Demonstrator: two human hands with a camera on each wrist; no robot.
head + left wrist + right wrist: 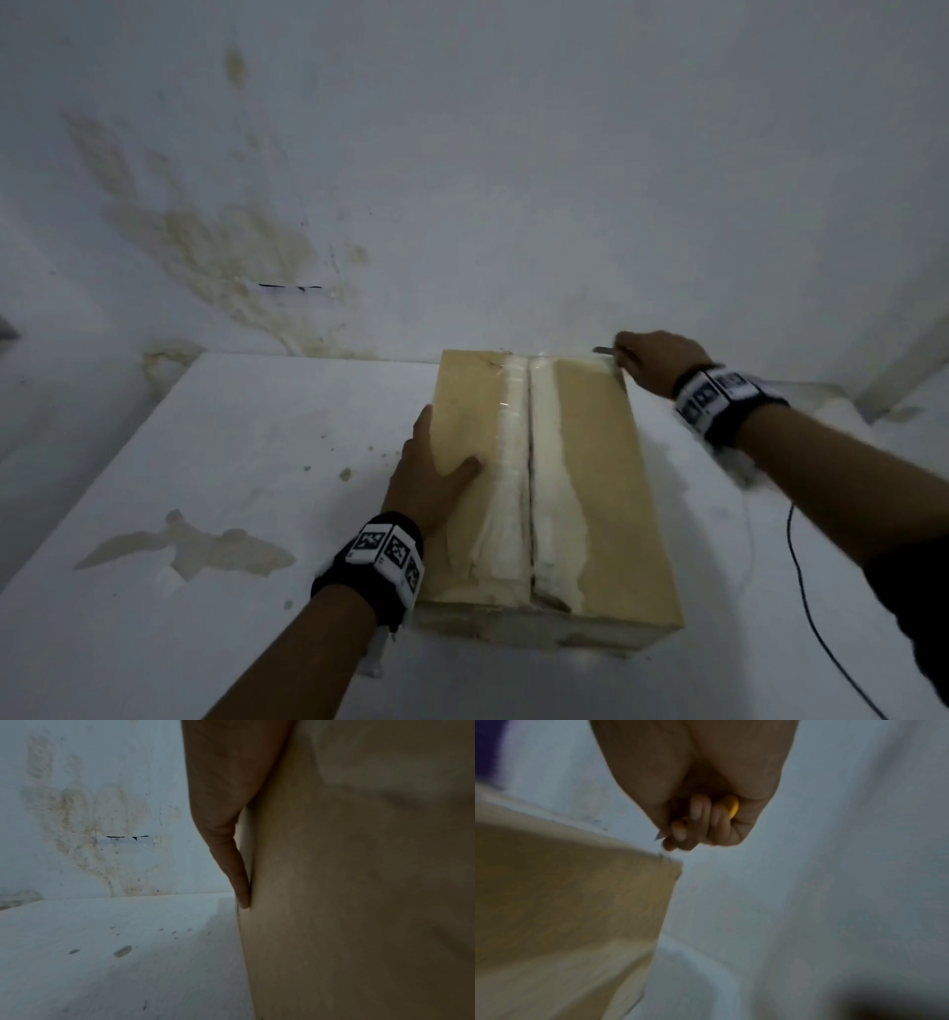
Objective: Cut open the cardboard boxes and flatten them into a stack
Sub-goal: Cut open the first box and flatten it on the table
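A tan cardboard box [590,493] lies on the white table [215,462], its centre seam edged with torn white tape. The left hand [429,480] presses its side, fingers straight. The right hand [652,362] grips a yellow-handled cutter [732,808] at the far right corner.

Surface [215,452] lies open from 7 to 10 o'clock of the box [590,462]; wall [462,180] blocks 12 o'clock (cable [801,591] at 4 o'clock).

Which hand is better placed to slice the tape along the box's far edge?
Right. The right hand grips the yellow-handled cutter at the cardboard box's far right corner; the left hand is steadying the box's left edge.
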